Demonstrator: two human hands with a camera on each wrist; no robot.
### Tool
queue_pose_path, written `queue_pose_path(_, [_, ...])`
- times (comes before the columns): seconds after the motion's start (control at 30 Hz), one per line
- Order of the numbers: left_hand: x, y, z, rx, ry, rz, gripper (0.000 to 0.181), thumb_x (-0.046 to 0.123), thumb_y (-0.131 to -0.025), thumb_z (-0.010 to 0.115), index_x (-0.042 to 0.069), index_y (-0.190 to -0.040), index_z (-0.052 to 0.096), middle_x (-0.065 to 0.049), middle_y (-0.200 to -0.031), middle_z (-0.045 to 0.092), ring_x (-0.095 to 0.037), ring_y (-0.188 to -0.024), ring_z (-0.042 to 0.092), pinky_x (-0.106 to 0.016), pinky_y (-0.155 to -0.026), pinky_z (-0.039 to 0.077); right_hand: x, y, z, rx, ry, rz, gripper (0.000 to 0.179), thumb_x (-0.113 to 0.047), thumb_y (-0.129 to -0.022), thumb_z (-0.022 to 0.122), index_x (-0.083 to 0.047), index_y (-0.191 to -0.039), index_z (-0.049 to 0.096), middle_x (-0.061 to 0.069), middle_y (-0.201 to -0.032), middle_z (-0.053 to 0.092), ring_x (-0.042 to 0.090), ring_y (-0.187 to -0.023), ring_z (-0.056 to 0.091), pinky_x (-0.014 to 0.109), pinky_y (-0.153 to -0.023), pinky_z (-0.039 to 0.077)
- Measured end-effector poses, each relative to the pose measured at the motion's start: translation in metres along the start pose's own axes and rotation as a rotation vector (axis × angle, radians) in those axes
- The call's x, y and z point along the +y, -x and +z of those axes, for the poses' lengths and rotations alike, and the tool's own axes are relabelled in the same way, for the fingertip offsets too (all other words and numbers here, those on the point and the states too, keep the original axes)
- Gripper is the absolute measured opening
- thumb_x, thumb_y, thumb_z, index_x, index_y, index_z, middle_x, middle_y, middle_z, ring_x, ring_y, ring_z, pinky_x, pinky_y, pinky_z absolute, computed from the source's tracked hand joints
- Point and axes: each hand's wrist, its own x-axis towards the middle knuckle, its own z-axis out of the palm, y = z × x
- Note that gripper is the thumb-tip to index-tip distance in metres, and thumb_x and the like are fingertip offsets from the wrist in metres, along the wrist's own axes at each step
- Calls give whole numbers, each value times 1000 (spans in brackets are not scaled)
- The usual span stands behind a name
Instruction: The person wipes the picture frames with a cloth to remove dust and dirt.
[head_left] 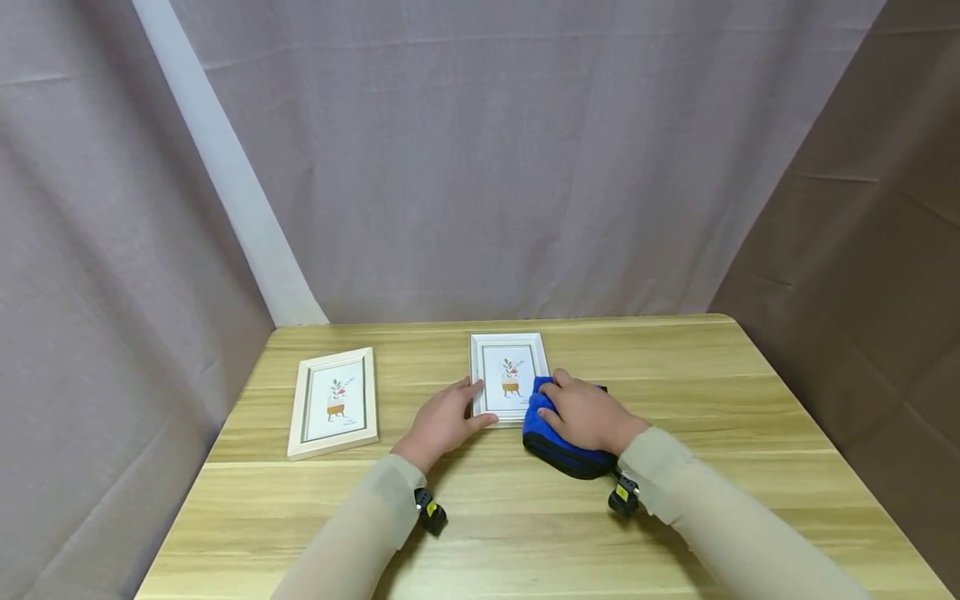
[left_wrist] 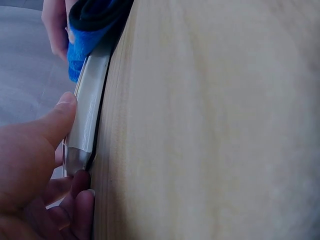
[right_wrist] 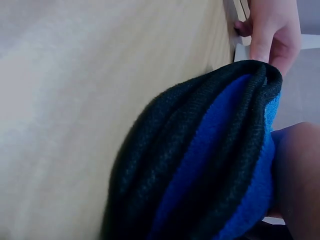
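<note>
A white picture frame with a plant print lies face up toward the back of the table. My left hand holds its near left corner, thumb along the near edge and fingers at the left side. In the left wrist view, the thumb presses the frame's edge while curled fingertips meet its corner. My right hand grips a folded blue cloth with black trim, which covers the frame's near right corner. Several folded layers of the cloth fill the right wrist view.
A cream picture frame with a similar print lies tilted on the left of the wooden table. Grey curtains hang behind the table's back edge, with a brown one at the right. Each wrist carries a small black camera.
</note>
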Motion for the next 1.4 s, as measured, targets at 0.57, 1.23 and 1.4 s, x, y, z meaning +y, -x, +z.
queue_pose_path(0.57, [-1,1,0,9,8,13,76,52,-104,75,14,-165,52,-16,-168,48,-39,-152,49,-54,-124,41,-7,23,11,47,31,-51,53,-36,-113,64,2,-150,64,16,-124,57,25,-104,60,46,-94,57])
queue_pose_path(1.23, [-4,0,2,-12,8,-1,77,55,-103,75,17,-165,51,-14,-169,46,-38,-152,49,-53,-124,41,-11,18,9,28,84,-88,54,-36,-111,66,-3,-154,63,19,-151,56,45,-127,56,60,-110,52])
queue_pose_path(1.4, [-4,0,2,-3,14,8,78,56,-103,74,17,-166,51,-15,-170,46,-38,-152,50,-54,-123,42,-13,15,6,38,136,-96,52,-38,-111,65,-5,-151,66,14,-150,59,43,-128,57,60,-103,57])
